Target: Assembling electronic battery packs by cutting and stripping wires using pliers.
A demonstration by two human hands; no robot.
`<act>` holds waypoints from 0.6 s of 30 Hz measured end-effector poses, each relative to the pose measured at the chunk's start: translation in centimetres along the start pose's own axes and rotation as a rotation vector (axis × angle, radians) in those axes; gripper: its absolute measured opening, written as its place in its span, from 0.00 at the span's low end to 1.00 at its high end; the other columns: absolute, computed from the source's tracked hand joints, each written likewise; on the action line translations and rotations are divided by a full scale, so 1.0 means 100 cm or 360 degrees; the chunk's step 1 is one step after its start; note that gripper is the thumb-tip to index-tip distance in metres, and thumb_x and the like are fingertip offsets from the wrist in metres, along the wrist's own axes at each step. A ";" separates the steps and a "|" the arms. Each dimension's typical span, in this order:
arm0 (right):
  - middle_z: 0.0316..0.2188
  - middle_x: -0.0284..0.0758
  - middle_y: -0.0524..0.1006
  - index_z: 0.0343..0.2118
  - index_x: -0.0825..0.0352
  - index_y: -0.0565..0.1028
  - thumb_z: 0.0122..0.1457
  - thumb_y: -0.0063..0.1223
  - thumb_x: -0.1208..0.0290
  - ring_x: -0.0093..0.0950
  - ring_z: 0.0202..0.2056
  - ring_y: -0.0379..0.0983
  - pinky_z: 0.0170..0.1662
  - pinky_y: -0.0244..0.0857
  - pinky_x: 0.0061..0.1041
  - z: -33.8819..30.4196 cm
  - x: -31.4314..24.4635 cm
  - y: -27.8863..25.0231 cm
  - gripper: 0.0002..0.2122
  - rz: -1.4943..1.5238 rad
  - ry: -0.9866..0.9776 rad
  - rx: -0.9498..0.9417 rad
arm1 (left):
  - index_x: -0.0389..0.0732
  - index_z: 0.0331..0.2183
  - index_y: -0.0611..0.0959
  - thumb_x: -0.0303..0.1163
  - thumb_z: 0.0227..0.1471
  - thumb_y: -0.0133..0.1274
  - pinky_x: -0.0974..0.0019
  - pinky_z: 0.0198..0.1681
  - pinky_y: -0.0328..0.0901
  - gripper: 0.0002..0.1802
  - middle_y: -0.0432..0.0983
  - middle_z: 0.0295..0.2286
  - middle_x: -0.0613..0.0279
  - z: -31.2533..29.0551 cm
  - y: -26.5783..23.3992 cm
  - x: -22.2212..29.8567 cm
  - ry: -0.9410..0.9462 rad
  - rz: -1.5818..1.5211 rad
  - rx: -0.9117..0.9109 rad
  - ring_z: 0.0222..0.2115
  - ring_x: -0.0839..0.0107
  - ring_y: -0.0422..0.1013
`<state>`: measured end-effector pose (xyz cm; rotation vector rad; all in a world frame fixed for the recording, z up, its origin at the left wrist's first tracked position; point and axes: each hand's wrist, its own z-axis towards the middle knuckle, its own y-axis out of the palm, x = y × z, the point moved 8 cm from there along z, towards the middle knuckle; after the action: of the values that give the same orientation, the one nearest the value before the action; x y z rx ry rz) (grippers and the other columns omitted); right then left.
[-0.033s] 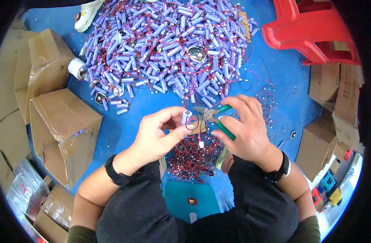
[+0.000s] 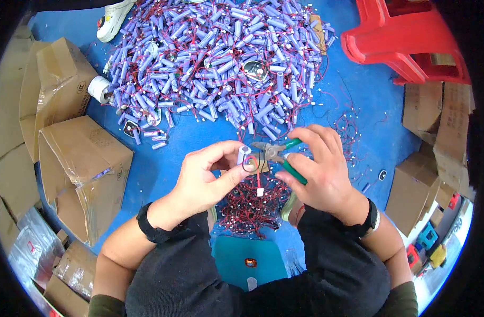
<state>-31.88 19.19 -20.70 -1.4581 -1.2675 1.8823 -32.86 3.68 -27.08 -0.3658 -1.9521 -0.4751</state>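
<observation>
My left hand (image 2: 207,174) pinches a purple cylindrical battery cell (image 2: 244,153) upright between thumb and fingers. Red and black wires loop from this cell, and a white plug (image 2: 260,192) dangles below on the red one. In my right hand (image 2: 326,169) are green-handled cutting pliers (image 2: 273,152), their handles spread and jaws parted, pointing left at the wires beside the cell. Whether the jaws touch a wire I cannot tell. Beneath my hands, between my feet, lies a heap of loose red and black wires (image 2: 250,208).
A large pile of wired purple cells (image 2: 199,63) covers the blue floor (image 2: 189,145) ahead. Cardboard boxes (image 2: 86,153) stand at the left and more boxes (image 2: 413,185) at the right. There is a red plastic stool (image 2: 379,45) far right and a teal seat (image 2: 250,253) below me.
The dangling white plug has shifted slightly to the left and up. The pliers' jaws have moved a little left and down. Both hands keep their grips.
</observation>
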 end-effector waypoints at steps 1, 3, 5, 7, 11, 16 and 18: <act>0.40 0.36 0.69 0.23 0.62 0.72 0.35 0.62 0.66 0.38 0.42 0.64 0.44 0.58 0.39 -0.001 -0.004 -0.003 0.12 -0.0002 -0.0046 0.0005 | 0.33 0.40 0.75 0.25 0.46 0.56 0.74 0.30 0.66 0.16 0.75 0.28 0.63 0.000 0.001 0.003 0.0031 0.0044 -0.0004 0.27 0.79 0.70; 0.40 0.36 0.69 0.23 0.62 0.72 0.35 0.62 0.66 0.38 0.41 0.64 0.43 0.58 0.39 -0.003 -0.007 -0.007 0.12 -0.0041 -0.0074 0.0010 | 0.33 0.39 0.76 0.25 0.45 0.56 0.73 0.29 0.66 0.16 0.75 0.27 0.62 0.001 0.004 0.008 0.0057 0.0080 -0.0013 0.26 0.79 0.70; 0.40 0.36 0.69 0.23 0.61 0.72 0.35 0.62 0.66 0.37 0.41 0.64 0.43 0.58 0.38 -0.005 -0.009 -0.013 0.12 -0.0084 -0.0104 0.0018 | 0.33 0.37 0.77 0.24 0.43 0.57 0.73 0.29 0.67 0.15 0.75 0.26 0.61 -0.001 0.012 0.032 0.0300 0.0597 -0.0080 0.25 0.77 0.71; 0.39 0.36 0.69 0.23 0.62 0.72 0.34 0.61 0.66 0.37 0.41 0.65 0.43 0.58 0.38 -0.007 -0.008 -0.023 0.12 -0.0145 -0.0128 0.0030 | 0.33 0.37 0.77 0.24 0.43 0.58 0.73 0.29 0.67 0.15 0.75 0.25 0.61 0.000 0.012 0.033 0.0304 0.0565 -0.0058 0.25 0.77 0.71; 0.38 0.37 0.70 0.23 0.62 0.72 0.32 0.61 0.68 0.38 0.40 0.65 0.42 0.58 0.39 -0.014 0.010 -0.045 0.12 -0.0273 -0.0037 0.0072 | 0.34 0.36 0.77 0.25 0.42 0.58 0.73 0.29 0.67 0.14 0.76 0.26 0.60 0.000 0.007 0.027 0.0210 0.0306 0.0042 0.26 0.76 0.72; 0.39 0.36 0.70 0.22 0.62 0.72 0.32 0.59 0.69 0.37 0.41 0.65 0.43 0.58 0.39 -0.014 -0.007 -0.061 0.11 -0.0264 -0.0047 0.0150 | 0.35 0.34 0.78 0.26 0.42 0.59 0.73 0.29 0.67 0.14 0.75 0.27 0.59 -0.003 0.017 0.038 0.0246 0.0340 -0.0010 0.26 0.75 0.72; 0.39 0.35 0.70 0.23 0.61 0.72 0.33 0.57 0.69 0.36 0.41 0.65 0.45 0.57 0.39 -0.016 -0.016 -0.055 0.10 -0.0332 -0.0182 0.0103 | 0.35 0.34 0.78 0.26 0.41 0.60 0.73 0.29 0.67 0.14 0.75 0.27 0.59 -0.004 0.023 0.045 0.0281 0.0388 -0.0060 0.26 0.76 0.72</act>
<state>-30.88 21.21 -15.14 -1.1518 -1.3412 1.8696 -33.30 5.70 -22.46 -0.5595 -1.7028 -0.3725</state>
